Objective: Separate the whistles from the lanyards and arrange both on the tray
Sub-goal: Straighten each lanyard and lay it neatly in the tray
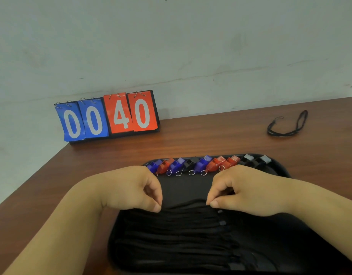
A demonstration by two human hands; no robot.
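A black tray lies on the wooden table in front of me. Along its far edge stands a row of several whistles, blue, red and black, most with small key rings. Several black lanyards lie side by side across the tray's near half. My left hand and my right hand hover over the topmost lanyard, each pinching it between thumb and forefinger, one at each end. One more black lanyard lies loose on the table at the far right, off the tray.
A flip scoreboard reading 00 40 stands at the table's far left corner against the pale wall. The table's left edge runs diagonally toward me. Bare wood lies between the tray and the wall.
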